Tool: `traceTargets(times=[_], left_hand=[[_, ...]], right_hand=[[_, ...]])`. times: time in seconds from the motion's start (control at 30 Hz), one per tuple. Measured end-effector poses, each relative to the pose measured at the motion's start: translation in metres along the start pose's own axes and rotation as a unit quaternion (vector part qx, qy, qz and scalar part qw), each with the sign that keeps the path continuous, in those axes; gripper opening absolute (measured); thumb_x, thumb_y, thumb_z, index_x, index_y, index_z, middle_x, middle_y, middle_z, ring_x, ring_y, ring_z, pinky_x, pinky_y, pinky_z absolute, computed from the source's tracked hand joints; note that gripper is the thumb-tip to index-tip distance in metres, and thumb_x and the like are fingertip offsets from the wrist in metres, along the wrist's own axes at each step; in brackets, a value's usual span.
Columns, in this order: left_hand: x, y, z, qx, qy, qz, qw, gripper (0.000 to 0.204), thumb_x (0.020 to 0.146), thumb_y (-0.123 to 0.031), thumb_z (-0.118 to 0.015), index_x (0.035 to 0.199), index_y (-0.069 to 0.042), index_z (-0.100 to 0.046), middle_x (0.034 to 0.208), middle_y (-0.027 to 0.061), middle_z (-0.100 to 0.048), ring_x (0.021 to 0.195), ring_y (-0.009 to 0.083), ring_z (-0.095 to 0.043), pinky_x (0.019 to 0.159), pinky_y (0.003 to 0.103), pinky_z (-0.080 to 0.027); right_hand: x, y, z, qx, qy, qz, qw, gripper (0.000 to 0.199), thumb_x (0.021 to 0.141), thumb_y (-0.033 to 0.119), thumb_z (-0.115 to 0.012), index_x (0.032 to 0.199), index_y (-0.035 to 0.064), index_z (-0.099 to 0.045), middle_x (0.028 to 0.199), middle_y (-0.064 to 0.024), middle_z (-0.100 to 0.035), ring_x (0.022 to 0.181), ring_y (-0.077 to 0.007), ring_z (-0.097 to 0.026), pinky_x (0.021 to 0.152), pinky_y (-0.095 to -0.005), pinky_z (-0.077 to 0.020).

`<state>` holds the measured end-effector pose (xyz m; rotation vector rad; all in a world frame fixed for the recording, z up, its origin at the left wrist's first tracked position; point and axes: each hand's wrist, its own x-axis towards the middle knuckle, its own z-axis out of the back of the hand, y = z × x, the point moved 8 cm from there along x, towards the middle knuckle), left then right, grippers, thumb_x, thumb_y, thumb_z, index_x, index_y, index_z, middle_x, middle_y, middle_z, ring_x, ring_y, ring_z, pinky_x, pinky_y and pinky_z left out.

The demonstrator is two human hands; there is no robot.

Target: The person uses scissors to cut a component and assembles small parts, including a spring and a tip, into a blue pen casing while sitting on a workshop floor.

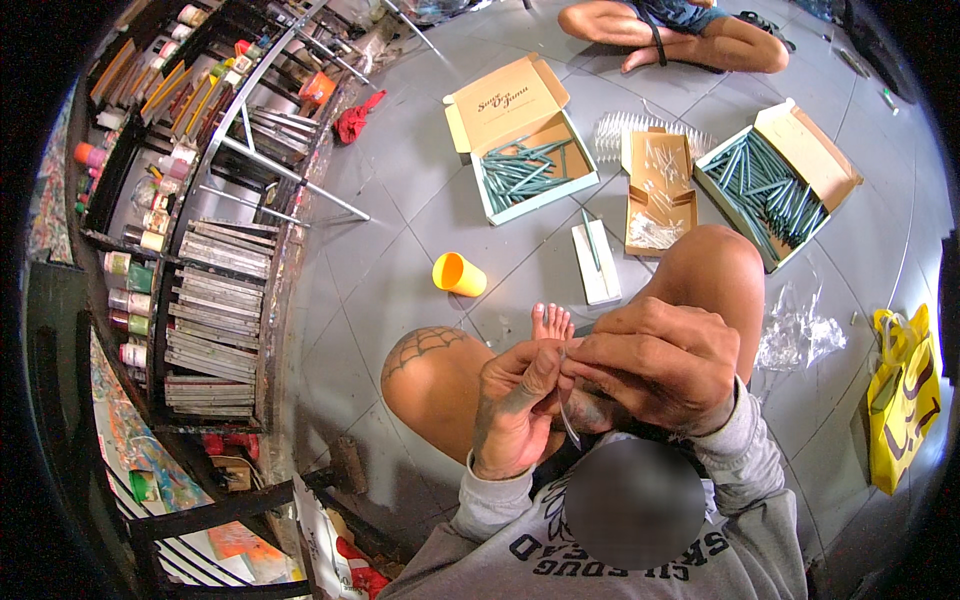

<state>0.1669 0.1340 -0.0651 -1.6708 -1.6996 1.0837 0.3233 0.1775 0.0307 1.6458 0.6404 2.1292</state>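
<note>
My left hand (518,405) and my right hand (660,365) meet in front of my body, fingertips pinched together. Between them is a thin, narrow translucent strip (571,425), its lower end hanging free below the fingers. What else the fingertips may hold is hidden. Just beyond my hands lies a small white box (603,280) with a dark green pencil-like stick (590,238) on it. Farther off, a brown carton (690,215) holds small clear and white pieces. Open boxes of green sticks stand to its left (525,170) and right (765,185).
An orange-yellow cup (460,274) is left of the white box. Crumpled clear plastic (798,335) and a yellow bag (902,400) lie right. Clear ridged plastic (620,135) sits behind the carton. Another person's legs (690,45) are opposite. Paint shelves (215,330) and a metal stand (290,180) flank the left.
</note>
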Motion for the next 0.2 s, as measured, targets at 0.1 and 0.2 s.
traceTargets(times=[0.1,0.2], left_hand=[[-0.001,-0.005,-0.001,-0.002,0.000,-0.035,0.999,0.026,0.097,-0.022,-0.066,0.107,0.001,-0.069,0.084,0.0063,-0.068,0.077,0.0087,-0.060,0.075,0.016,-0.043],[-0.002,-0.010,0.000,0.003,-0.026,-0.081,0.996,0.026,0.097,-0.021,-0.066,0.107,0.002,-0.068,0.088,0.0101,-0.068,0.094,0.0176,-0.062,0.095,0.024,-0.042]], right_hand=[[0.001,-0.006,0.000,0.039,-0.005,-0.017,0.999,0.024,0.071,0.003,-0.083,0.094,0.0039,-0.076,0.083,-0.0105,-0.070,0.069,-0.0212,-0.069,0.060,-0.0277,-0.0540],[-0.004,-0.016,0.000,0.114,-0.030,-0.082,0.990,0.021,0.074,0.006,-0.081,0.095,0.0044,-0.076,0.087,-0.0106,-0.072,0.074,-0.0262,-0.071,0.065,-0.0304,-0.0560]])
